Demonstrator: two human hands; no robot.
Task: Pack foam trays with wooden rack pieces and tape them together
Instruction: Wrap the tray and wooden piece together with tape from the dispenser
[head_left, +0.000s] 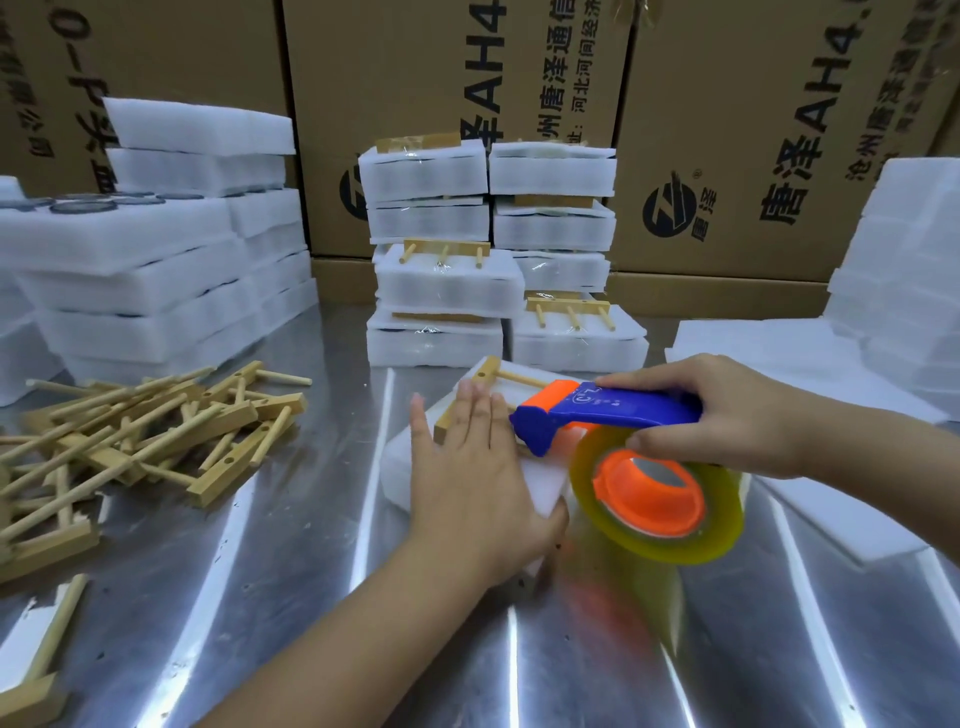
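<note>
White foam tray (400, 462) sits mid-tabletop (260, 597) with a wooden rack piece (485, 382) lying on top — the left hand (472, 467) presses flat and open on it, fingers spread. The right hand (727, 410) is wrapped around the blue tape dispenser (602, 410), its yellowish roll (660, 499) just beside the tray. Loose rack pieces (145, 431) are heaped at left — taped bundles (493, 249) stacked behind.
</note>
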